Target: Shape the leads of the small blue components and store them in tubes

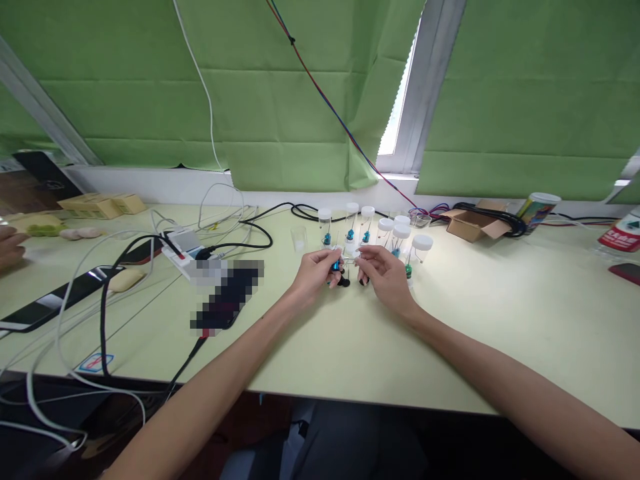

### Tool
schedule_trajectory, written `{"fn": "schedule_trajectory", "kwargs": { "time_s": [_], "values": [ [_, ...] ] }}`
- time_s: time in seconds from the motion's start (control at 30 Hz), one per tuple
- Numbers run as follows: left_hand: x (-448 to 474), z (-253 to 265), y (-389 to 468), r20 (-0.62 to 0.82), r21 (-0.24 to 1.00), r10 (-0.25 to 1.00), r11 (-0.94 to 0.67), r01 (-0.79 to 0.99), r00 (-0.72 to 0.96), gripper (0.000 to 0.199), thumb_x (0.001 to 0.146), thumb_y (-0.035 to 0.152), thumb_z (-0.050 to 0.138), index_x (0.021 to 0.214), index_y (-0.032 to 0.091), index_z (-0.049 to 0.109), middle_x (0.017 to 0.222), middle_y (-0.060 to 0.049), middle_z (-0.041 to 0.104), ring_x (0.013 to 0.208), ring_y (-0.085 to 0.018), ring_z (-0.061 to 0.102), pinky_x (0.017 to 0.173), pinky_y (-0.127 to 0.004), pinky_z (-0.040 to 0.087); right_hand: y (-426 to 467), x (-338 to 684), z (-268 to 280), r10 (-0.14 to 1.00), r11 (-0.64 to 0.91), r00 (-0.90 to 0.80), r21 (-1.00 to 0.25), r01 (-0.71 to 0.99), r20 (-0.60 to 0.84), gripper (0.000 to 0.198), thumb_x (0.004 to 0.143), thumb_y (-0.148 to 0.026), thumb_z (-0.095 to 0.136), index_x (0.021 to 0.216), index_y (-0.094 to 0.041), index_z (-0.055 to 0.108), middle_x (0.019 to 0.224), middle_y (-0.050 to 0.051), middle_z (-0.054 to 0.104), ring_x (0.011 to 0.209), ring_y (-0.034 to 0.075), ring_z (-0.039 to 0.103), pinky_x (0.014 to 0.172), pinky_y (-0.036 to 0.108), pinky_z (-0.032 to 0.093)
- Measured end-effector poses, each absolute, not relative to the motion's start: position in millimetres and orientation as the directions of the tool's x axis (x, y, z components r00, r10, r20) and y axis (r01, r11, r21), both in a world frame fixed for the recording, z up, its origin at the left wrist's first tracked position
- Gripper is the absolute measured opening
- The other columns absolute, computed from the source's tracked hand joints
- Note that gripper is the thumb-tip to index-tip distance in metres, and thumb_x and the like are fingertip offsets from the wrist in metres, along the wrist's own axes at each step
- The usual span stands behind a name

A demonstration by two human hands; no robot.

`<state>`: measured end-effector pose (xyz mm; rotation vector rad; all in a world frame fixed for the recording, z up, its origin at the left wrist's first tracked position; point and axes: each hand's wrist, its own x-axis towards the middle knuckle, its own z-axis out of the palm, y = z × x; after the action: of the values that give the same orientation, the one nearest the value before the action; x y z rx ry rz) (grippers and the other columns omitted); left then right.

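Observation:
My left hand (316, 272) is closed, its thumb and fingers pinching a small shiny blue part (335, 265). Close beside it on the right, my right hand (385, 275) has thumb and fingertips pressed together, and what they pinch is too small to make out. Thin, pale pieces show between the two hands. A small black piece (344, 282) is just below the left fingertips. Behind the hands stand several clear vials with white lids (351, 220), with blue parts and thin wires inside. One vial at the right (421, 244) has a green part at its bottom.
An open clear cup (299, 239) stands left of the vials. Further left are a power strip (183, 260), tangled cables and a dark device (227, 300), partly blurred out. An open cardboard box (470, 225) and a canister (537, 210) stand back right. Another person's hand (10, 247) shows far left.

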<state>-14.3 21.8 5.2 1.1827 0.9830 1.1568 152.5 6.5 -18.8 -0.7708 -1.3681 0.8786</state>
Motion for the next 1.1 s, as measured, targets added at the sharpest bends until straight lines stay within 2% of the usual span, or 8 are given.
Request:
{"fn": "schedule_trajectory", "kwargs": {
  "time_s": [0.27,0.53,0.77,0.93,1.1],
  "values": [
    [-15.1,4.3,21.7,0.03,0.993,0.986,-0.01,-0.119,0.167,0.037,0.077,0.047,0.075,0.069,0.014,0.063,0.069,0.0,0.057,0.043,-0.004,0.045,0.04,-0.022,0.034,5.8,153.0,-19.7,0.878,0.479,0.0,-0.878,-0.016,0.479,0.025,0.085,-0.045,0.07,0.09,-0.021,0.063,0.074,-0.001,0.063,0.056,0.012,0.057,0.054,0.028,0.049],
    [-14.2,6.3,19.6,0.054,0.994,0.985,-0.037,-0.104,0.166,0.037,0.079,0.047,0.074,0.066,0.014,0.062,0.067,-0.001,0.056,0.043,-0.005,0.046,0.039,-0.022,0.033,5.6,155.2,-22.6,0.876,0.483,-0.023,-0.875,0.042,0.482,0.027,0.09,-0.047,0.065,0.082,-0.021,0.062,0.063,-0.002,0.058,0.053,0.012,0.056,0.053,0.027,0.045],
    [-13.5,7.4,18.7,0.062,0.994,0.984,-0.046,-0.102,0.166,0.038,0.078,0.047,0.075,0.066,0.014,0.061,0.067,-0.001,0.057,0.043,-0.006,0.047,0.039,-0.023,0.034,5.7,154.2,-21.5,0.908,0.415,-0.044,-0.909,-0.032,0.416,0.03,0.088,-0.049,0.067,0.08,-0.02,0.061,0.06,-0.003,0.058,0.044,0.01,0.052,0.044,0.025,0.041],
    [-13.0,6.7,19.0,0.037,0.993,0.985,-0.018,-0.116,0.167,0.037,0.078,0.045,0.075,0.066,0.013,0.062,0.069,-0.001,0.057,0.043,-0.005,0.047,0.039,-0.022,0.033,6.2,153.0,-19.9,0.916,0.395,-0.042,-0.914,-0.096,0.4,0.033,0.084,-0.052,0.07,0.088,-0.02,0.062,0.06,-0.004,0.059,0.044,0.01,0.053,0.042,0.025,0.043],
    [-13.3,6.4,19.9,-0.028,0.976,0.984,0.065,-0.21,0.175,0.033,0.074,0.041,0.079,0.07,0.012,0.065,0.072,-0.002,0.057,0.047,-0.005,0.048,0.04,-0.021,0.033,6.9,153.1,-19.2,0.892,0.438,-0.074,-0.892,-0.113,0.447,0.031,0.086,-0.049,0.068,0.099,-0.02,0.067,0.069,-0.001,0.064,0.05,0.011,0.057,0.047,0.026,0.047]
  ]
}}
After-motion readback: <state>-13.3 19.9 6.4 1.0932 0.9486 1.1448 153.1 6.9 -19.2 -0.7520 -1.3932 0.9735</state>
